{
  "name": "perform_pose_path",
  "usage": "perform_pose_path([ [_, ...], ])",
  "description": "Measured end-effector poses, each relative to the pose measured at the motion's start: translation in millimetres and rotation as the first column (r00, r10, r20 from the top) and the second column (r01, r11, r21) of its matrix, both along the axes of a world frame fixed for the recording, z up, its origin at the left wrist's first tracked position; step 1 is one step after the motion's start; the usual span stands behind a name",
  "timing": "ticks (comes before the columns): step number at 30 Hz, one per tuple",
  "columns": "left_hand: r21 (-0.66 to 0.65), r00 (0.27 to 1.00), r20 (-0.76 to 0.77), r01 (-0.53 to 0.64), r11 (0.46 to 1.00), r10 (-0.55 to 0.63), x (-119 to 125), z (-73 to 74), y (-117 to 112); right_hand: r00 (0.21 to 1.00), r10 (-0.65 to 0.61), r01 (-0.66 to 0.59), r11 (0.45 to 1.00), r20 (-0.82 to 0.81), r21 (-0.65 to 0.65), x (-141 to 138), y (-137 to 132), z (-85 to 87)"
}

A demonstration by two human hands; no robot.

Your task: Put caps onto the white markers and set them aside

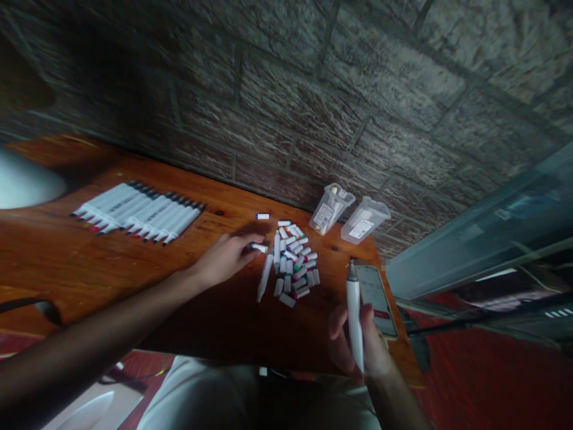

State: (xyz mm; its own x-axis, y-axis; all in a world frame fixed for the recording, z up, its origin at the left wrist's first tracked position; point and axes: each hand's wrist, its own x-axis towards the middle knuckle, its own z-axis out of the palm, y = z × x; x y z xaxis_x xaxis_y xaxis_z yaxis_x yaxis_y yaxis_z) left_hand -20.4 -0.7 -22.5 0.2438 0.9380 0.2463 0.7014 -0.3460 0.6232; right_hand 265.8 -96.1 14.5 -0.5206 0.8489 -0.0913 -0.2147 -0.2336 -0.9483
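Observation:
My left hand (pixel 226 258) reaches over the wooden table (pixel 89 269) and pinches a small white marker cap (pixel 259 246) at the left edge of a pile of loose caps (pixel 295 263). A white marker (pixel 265 277) lies on the table just right of that hand. My right hand (pixel 358 349) is closed around another white marker (pixel 354 316), held upright near the table's front edge, its dark tip pointing away from me. A phone (pixel 377 298) lies flat just beyond and right of that hand.
A row of several white markers (pixel 138 212) lies at the back left of the table. Two clear plastic boxes (pixel 351 216) lean against the brick wall (pixel 313 89). A single cap (pixel 262 216) lies apart. A pale rounded object (pixel 22 182) sits far left.

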Motion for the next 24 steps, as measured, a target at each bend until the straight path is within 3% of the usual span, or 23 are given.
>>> perform_pose_path([
  [4, 0.012, 0.999, 0.047, 0.009, 1.000, -0.009, 0, -2.8, 3, 1.000, -0.007, 0.009, 0.997, 0.029, -0.072, -4, -2, 3.2],
  [7, 0.030, 0.994, 0.104, 0.012, 0.999, -0.015, 4, 4.3, -2, 0.999, 0.012, -0.008, 0.997, 0.047, -0.082, -6, 1, 2.1],
  [10, -0.004, 0.958, 0.285, 0.044, 0.999, -0.041, 13, 19.1, -23, 0.982, -0.084, 0.085, 0.996, 0.168, 0.003, -16, 5, 0.8],
  [12, -0.075, 0.880, 0.459, 0.176, 0.981, -0.123, 21, 29.1, -46, 0.942, -0.193, 0.183, 0.981, 0.275, 0.064, -28, 4, -0.5],
  [14, -0.179, 0.802, 0.582, 0.285, 0.941, -0.132, 29, 35.1, -70, 0.899, -0.247, 0.226, 0.969, 0.362, 0.100, -42, 0, -2.6],
  [17, -0.278, 0.708, 0.702, 0.372, 0.886, -0.077, 35, 31.8, -95, 0.877, -0.147, 0.118, 0.989, 0.458, 0.092, -57, -6, -6.1],
  [24, -0.386, 0.589, 0.797, 0.329, 0.862, 0.132, 32, 0.7, -109, 0.804, 0.159, -0.216, 0.976, 0.573, 0.033, -61, -14, -1.8],
])
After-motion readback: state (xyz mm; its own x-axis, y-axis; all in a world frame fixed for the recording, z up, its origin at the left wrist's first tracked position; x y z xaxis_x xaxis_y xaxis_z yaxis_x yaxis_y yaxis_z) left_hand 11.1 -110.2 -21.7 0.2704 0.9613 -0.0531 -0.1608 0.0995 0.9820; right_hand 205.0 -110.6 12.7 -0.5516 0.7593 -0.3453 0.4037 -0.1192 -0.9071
